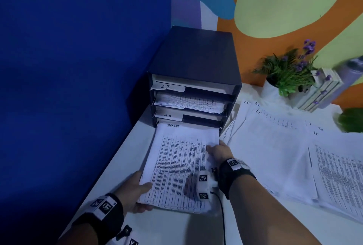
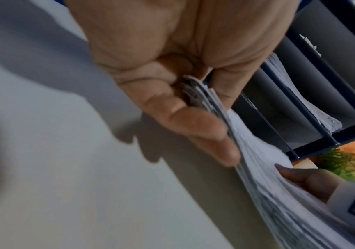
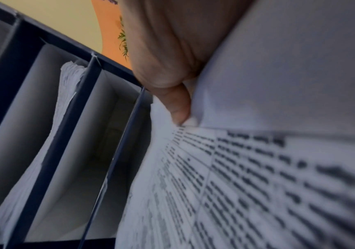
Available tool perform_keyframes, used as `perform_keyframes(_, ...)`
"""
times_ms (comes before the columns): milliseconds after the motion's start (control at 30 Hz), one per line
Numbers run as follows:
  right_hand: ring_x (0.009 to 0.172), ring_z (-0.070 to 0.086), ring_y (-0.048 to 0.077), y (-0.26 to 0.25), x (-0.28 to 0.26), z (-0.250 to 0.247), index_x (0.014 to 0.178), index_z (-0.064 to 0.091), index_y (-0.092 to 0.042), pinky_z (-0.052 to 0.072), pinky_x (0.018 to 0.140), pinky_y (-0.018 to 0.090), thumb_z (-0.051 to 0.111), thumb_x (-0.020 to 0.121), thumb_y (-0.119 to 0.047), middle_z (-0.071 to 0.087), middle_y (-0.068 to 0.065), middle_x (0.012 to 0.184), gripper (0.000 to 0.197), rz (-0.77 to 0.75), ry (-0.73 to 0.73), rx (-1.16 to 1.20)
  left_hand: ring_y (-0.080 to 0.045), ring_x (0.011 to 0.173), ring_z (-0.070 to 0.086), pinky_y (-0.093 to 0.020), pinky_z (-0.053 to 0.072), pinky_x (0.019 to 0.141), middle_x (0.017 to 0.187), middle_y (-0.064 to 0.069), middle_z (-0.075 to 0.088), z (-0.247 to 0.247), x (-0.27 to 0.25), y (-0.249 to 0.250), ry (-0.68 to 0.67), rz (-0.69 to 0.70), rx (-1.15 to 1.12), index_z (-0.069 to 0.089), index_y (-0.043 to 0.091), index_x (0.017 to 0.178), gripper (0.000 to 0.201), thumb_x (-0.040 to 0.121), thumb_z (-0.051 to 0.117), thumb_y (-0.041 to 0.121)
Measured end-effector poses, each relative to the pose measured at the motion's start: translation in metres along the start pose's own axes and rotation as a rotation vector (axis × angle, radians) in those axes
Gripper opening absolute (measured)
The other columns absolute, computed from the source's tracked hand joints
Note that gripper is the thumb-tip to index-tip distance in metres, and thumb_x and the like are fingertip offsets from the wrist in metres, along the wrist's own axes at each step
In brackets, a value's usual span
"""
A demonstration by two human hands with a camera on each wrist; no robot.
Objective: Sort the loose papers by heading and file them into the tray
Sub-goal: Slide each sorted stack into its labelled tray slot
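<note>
White printed sheets, a stack of papers [image 1: 180, 166] headed with a handwritten title, lay with the far edge at the mouth of the bottom slot of the dark file tray [image 1: 194, 68]. The left hand [image 1: 135, 191] pinched the stack's near left corner, thumb on top. The right hand [image 1: 220, 151] gripped its right edge, the thumb over the sheets; the fingers beneath were probably curled under. More loose papers [image 1: 284, 146] spread over the white table [image 1: 176, 229] beside a potted plant [image 1: 288, 75].
</note>
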State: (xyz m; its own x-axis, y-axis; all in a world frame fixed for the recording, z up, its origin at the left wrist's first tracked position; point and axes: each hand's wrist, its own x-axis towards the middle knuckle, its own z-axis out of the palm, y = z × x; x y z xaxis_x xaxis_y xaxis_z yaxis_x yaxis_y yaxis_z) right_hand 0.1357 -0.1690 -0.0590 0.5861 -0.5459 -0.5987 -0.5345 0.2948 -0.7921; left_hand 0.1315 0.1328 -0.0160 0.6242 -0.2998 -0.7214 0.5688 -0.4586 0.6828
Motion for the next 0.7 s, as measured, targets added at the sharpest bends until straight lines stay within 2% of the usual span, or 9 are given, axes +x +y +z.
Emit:
perform_keyframes(133,0.066,0.058,0.022,-0.012,0.000,0.008,0.115,0.054,-0.007,0.048,0.062,0.031,0.062,0.089,-0.015,0.064,0.009,0.087,0.028,-0.070,0.012,-0.047,-0.021,0.057,0.057,-0.026,0.042,0.050,0.096,-0.010,0.072,-0.001,0.007,0.007,0.051,0.097,-0.013,0.052,0.027,0.118,0.019,0.100,0.050,0.021)
perform_keyframes(200,0.056,0.055,0.018,-0.019,-0.004,0.009,0.115,0.054,-0.017,0.046,0.055,0.027,0.060,0.090,-0.031,0.061,0.000,0.076,0.029,-0.083,0.003,-0.119,-0.019,0.056,0.054,-0.025,0.040,0.048,0.099,-0.010,0.069,-0.001,0.020,0.014,0.094,0.120,-0.006,0.050,0.026,0.120,0.021,0.100,0.048,0.018)
perform_keyframes(267,0.051,0.048,0.011,-0.018,-0.008,0.008,0.118,0.054,-0.014,0.041,0.053,0.026,0.061,0.090,-0.035,0.064,0.002,0.080,0.035,-0.107,-0.030,-0.146,-0.019,0.058,0.054,-0.027,0.042,0.052,0.102,-0.012,0.066,-0.001,0.035,0.022,0.121,0.124,-0.008,0.049,0.023,0.124,0.024,0.100,0.048,0.017)
perform_keyframes(367,0.072,0.057,0.015,-0.004,-0.025,0.005,0.117,0.046,-0.017,0.050,0.078,0.040,0.066,0.087,-0.044,0.064,0.007,0.107,0.045,-0.124,-0.114,-0.227,-0.018,0.060,0.056,-0.027,0.043,0.055,0.115,-0.014,0.060,-0.001,0.063,0.037,0.152,0.120,-0.004,0.045,0.020,0.133,0.034,0.099,0.050,0.021)
perform_keyframes(433,0.084,0.064,0.026,0.008,-0.039,0.002,0.117,0.044,-0.015,0.055,0.077,0.043,0.069,0.080,-0.056,0.067,0.010,0.104,0.061,-0.097,-0.178,-0.294,-0.015,0.058,0.057,-0.023,0.041,0.048,0.114,-0.011,0.059,0.000,0.079,0.051,0.170,0.128,0.005,0.044,0.018,0.134,0.036,0.099,0.050,0.025)
perform_keyframes(467,0.081,0.067,0.032,0.012,-0.043,0.002,0.113,0.043,-0.015,0.056,0.064,0.042,0.070,0.082,-0.054,0.070,0.015,0.096,0.057,-0.058,-0.211,-0.236,-0.014,0.059,0.057,-0.021,0.040,0.045,0.108,-0.009,0.059,0.000,0.086,0.058,0.179,0.135,-0.009,0.045,0.016,0.134,0.037,0.099,0.050,0.027)
perform_keyframes(533,0.062,0.065,0.035,0.014,-0.046,0.004,0.102,0.037,-0.013,0.045,0.042,0.030,0.059,0.095,-0.023,0.068,0.025,0.078,0.025,-0.009,-0.221,-0.072,-0.015,0.063,0.058,-0.018,0.043,0.041,0.096,-0.009,0.059,0.003,0.102,0.071,0.211,0.155,-0.071,0.048,0.009,0.128,0.033,0.099,0.051,0.026)
perform_keyframes(633,0.059,0.065,0.033,0.002,-0.033,0.014,0.097,0.038,-0.010,0.047,0.046,0.032,0.046,0.097,-0.003,0.067,0.030,0.086,0.011,-0.051,-0.068,0.052,-0.018,0.071,0.054,-0.016,0.053,0.049,0.085,-0.012,0.054,0.011,0.110,0.092,0.225,0.147,-0.278,0.053,0.005,0.102,0.007,0.100,0.047,0.003)
perform_keyframes(700,0.063,0.068,0.031,-0.006,-0.024,0.023,0.092,0.041,-0.014,0.055,0.058,0.038,0.046,0.096,-0.001,0.066,0.019,0.084,0.015,-0.082,-0.024,0.079,-0.024,0.082,0.053,-0.019,0.055,0.069,0.084,-0.012,0.049,0.014,0.122,0.100,0.181,0.138,-0.383,0.050,0.004,0.095,0.021,0.096,0.040,-0.015)
